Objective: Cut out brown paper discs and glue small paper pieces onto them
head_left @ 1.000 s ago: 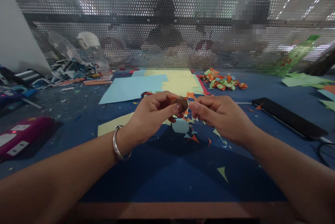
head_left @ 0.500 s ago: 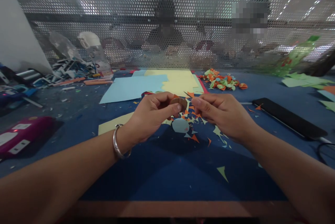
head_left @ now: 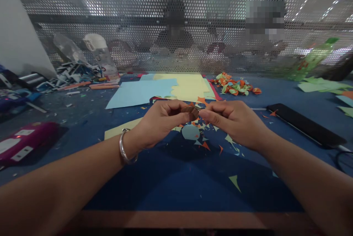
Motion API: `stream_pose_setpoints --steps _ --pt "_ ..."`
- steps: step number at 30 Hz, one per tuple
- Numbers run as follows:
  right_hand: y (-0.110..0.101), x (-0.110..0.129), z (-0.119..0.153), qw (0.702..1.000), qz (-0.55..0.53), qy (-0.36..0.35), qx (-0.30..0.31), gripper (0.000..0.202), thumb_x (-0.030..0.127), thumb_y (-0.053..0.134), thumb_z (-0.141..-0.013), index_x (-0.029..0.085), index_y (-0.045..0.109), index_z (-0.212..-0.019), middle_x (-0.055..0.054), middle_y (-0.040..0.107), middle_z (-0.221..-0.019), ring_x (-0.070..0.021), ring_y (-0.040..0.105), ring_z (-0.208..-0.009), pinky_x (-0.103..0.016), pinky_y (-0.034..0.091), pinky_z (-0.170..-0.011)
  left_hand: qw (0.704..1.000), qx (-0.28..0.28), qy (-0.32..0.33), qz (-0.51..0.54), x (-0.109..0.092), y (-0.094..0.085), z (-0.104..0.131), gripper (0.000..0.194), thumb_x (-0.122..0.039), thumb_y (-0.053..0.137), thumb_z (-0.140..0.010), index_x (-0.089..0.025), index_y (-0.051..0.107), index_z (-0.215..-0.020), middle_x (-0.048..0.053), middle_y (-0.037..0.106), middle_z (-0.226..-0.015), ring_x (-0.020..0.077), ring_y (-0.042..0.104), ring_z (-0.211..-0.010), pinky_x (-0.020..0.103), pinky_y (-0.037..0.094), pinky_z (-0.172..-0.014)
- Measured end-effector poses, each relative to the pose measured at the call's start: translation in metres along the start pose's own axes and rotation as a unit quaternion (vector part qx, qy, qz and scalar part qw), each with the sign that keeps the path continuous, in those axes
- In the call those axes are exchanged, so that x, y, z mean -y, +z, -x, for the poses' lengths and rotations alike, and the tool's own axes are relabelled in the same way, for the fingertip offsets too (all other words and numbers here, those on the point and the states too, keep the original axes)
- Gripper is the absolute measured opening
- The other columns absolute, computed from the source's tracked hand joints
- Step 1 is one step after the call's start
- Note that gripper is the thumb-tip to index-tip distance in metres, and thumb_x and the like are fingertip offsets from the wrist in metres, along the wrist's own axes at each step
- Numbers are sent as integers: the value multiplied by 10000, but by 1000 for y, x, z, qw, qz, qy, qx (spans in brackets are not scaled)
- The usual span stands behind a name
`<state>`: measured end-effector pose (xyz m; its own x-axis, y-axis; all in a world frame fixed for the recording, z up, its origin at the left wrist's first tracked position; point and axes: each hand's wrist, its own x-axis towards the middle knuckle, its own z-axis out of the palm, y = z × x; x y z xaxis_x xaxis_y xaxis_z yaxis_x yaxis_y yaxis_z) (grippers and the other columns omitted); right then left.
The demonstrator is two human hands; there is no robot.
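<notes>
From where I'm standing, the person is working with both hands close together over the table. The left hand is pinching a small brown disc between thumb and fingers, and the disc is sitting between the two hands, above a pale blue round that is lying on the table. The right hand is closing its thumb and forefinger on what looks like a slim tool; its fingers are hiding most of it, and its end is meeting or nearly meeting the disc's edge. I can't tell which.

To do this well, I'd say the left hand wants to be gripping near the rim, firmly enough to stop the disc twisting but lightly enough not to bend it, while the thumb is leaving the near edge free. The right hand wants to be making small, slow movements from the fingers rather than the wrist, with the tip pointing away from the left fingertips. A slip could be sending the tip into a finger or creasing the edge.

Paper scraps are lying just beside the round, so lowering the work onto them might be muddling the pieces. The curled pieces are resting well apart, beyond the right hand.
</notes>
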<state>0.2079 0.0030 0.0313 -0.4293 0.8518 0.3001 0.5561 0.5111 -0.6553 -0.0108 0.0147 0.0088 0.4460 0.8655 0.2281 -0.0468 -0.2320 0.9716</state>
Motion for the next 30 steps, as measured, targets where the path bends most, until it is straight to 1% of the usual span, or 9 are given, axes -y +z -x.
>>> stream_pose_setpoints --steps 3,9,12,15,21,24,26,28,30 --pt "0 0 1 1000 -11 2 5 485 557 547 -959 185 558 -647 41 390 -576 -97 340 -540 -268 255 -504 1000 7 5 9 -1 0 0 99 -216 760 -841 -163 737 -761 -9 641 -779 88 537 -722 229 391 -649" --pt "0 0 0 1000 -10 -6 13 486 546 544 -970 184 565 -646 39 400 -577 -99 352 -552 -269 269 -517 1000 25 17 3 -2 -2 -3 129 -217 756 -836 -161 728 -723 -14 632 -753 89 520 -699 242 399 -675" --pt "0 0 0 1000 -13 -5 13 508 574 543 -968 183 567 -643 34 420 -580 -102 366 -559 -269 283 -528 1000 17 14 -9 -3 -2 -3 156 -220 756 -820 -158 712 -684 -13 613 -725 96 502 -677 255 389 -664" --pt "-1 1 0 1000 -16 1 19 518 609 544 -957 181 599 -670 25 451 -598 -107 378 -574 -267 306 -538 1000 14 4 -21 -4 -3 -3 129 -230 761 -800 -155 721 -703 -2 619 -722 112 514 -686 268 391 -665" --pt "0 -2 1 999 -7 8 31 503 599 527 -963 179 620 -702 20 452 -610 -110 357 -572 -271 296 -528 998 51 8 -26 -7 -5 -2 135 -188 711 -827 -161 693 -696 0 632 -737 114 528 -699 272 419 -698" --pt "0 -2 1 999 -3 9 34 509 592 526 -966 180 593 -674 25 432 -600 -107 349 -567 -275 284 -529 998 63 -4 -30 -10 -5 -2 146 -152 689 -826 -164 682 -680 -2 642 -735 119 541 -716 273 424 -713" --pt "0 -1 1 999 0 4 32 524 595 523 -968 182 561 -648 28 416 -591 -104 344 -564 -274 277 -526 998 58 -18 -33 -11 -5 -2 131 -139 697 -808 -160 696 -679 0 648 -720 117 540 -704 271 422 -705" --pt "0 -1 0 1000 3 2 12 553 616 523 -963 187 508 -614 35 383 -579 -99 325 -552 -274 261 -513 998 46 -34 -30 -11 -5 -3 90 -141 711 -795 -152 725 -706 2 653 -711 109 531 -673 267 421 -683" --pt "0 -2 -1 1000 -2 14 -12 585 661 524 -946 194 466 -598 44 341 -565 -94 295 -533 -275 235 -492 998 36 -44 -21 -10 -6 -4 63 -155 721 -799 -151 748 -742 6 667 -730 101 530 -662 261 421 -672"
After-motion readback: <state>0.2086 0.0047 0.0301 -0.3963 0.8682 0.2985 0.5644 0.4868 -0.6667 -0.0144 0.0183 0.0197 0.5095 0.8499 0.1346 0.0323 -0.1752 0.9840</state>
